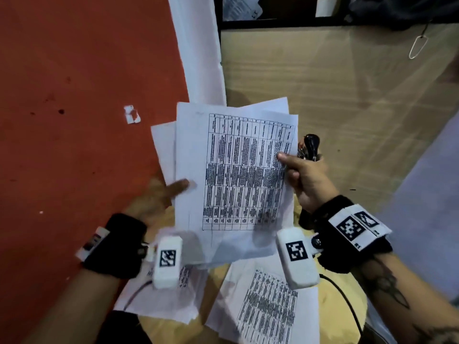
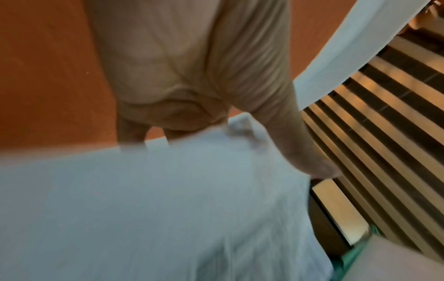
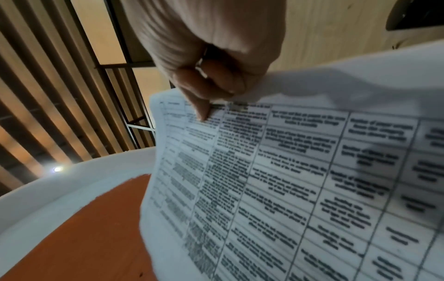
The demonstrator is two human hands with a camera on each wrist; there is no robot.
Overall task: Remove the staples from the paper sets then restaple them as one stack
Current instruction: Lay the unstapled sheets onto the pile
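A loose stack of white sheets with a printed table point(image 1: 236, 175) is held up in the air between both hands. My left hand point(image 1: 177, 191) holds its left edge, thumb on the front and fingers behind, as the blurred left wrist view point(image 2: 216, 133) also shows over the blank back of the sheets point(image 2: 156, 209). My right hand point(image 1: 285, 162) pinches the right edge, thumb tip pressed on the print point(image 3: 204, 114). The same hand also clasps a small black tool with metal parts point(image 1: 309, 147), which sticks up above the knuckles. No staple can be made out.
More printed sheets point(image 1: 268, 309) lie on the wooden desk point(image 1: 347, 95) under my wrists, with another pile at the lower left point(image 1: 161, 299). A torn scrap of paper point(image 1: 131, 114) lies on the red surface point(image 1: 74, 95). A wire clip point(image 1: 418, 47) hangs at the far right.
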